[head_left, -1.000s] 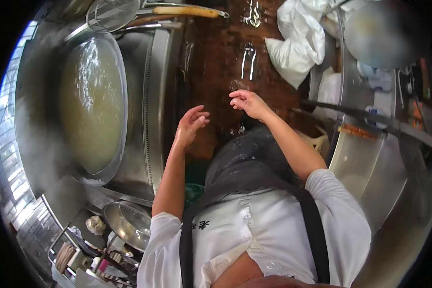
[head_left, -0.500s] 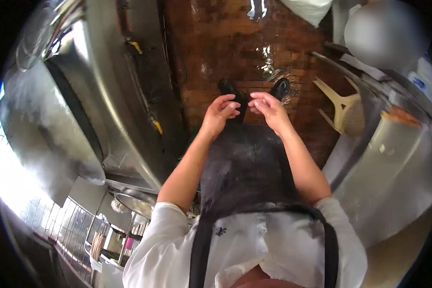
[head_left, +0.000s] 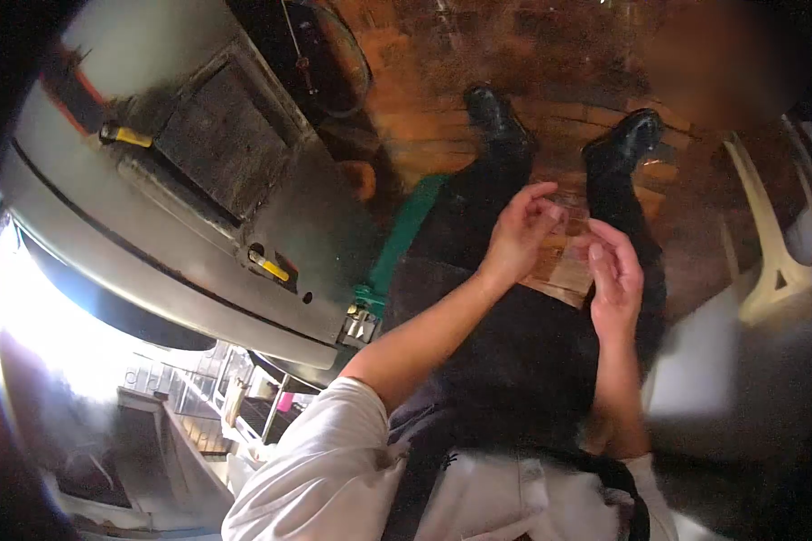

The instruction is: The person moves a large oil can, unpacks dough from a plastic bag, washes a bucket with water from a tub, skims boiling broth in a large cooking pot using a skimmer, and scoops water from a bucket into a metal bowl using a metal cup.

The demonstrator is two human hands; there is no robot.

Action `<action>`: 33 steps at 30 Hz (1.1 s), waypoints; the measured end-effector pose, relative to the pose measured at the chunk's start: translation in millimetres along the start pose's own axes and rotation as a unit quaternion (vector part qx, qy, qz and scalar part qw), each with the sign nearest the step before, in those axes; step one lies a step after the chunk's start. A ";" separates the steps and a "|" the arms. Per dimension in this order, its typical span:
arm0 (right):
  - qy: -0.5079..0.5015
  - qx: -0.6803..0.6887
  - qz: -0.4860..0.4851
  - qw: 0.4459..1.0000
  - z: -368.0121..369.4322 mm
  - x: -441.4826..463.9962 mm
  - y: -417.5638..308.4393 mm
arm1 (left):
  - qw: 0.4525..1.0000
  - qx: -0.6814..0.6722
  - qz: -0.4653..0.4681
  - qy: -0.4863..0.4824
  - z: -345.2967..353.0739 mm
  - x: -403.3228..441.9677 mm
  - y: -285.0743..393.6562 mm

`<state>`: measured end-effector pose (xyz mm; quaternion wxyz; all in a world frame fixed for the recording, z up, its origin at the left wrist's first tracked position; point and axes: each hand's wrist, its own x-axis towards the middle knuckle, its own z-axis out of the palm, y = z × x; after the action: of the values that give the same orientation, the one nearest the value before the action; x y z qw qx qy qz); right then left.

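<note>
Above the black cloth apron (head_left: 514, 361) worn in front, left hand (head_left: 517, 236) and right hand (head_left: 615, 281).
Both curl loosely, fingers apart; the apron's long axis points toward the shiny black shoes (head_left: 634, 137).

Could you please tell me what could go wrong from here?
The brick floor shines near the right shoe and may be wet, so the foot could slip. A pale stool is at the right; a sideways step might catch it. The left elbow looks close to the steel stove and could bump it.
</note>
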<state>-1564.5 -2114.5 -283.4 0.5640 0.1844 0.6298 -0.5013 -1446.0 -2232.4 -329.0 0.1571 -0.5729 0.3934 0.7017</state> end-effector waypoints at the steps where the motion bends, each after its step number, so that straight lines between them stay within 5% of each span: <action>1: 0.000 0.034 0.013 0.999 -3.8 1.7 5.5 | 1.000 -0.013 -0.016 -0.002 2.3 3.8 -7.3; 21: 0.007 0.038 0.062 0.997 -16.6 8.7 31.6 | 0.998 -0.017 -0.052 -0.008 1.3 39.0 -22.4; 29: 0.086 -0.206 -0.071 0.972 -3.4 17.6 40.3 | 0.996 0.063 -0.045 0.033 12.3 -2.6 -10.3; 32: 0.127 -0.130 -0.029 0.983 2.1 3.8 36.1 | 0.985 0.172 -0.025 0.018 5.7 -26.5 23.2; 33: 0.136 -0.138 -0.087 0.977 7.7 -4.8 17.2 | 0.991 0.127 -0.007 0.032 8.3 -39.5 42.6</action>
<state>-1545.3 -2112.0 -285.4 0.4473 0.1158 0.7775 -0.4267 -1468.6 -2244.5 -276.3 0.2204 -0.5730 0.4802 0.6266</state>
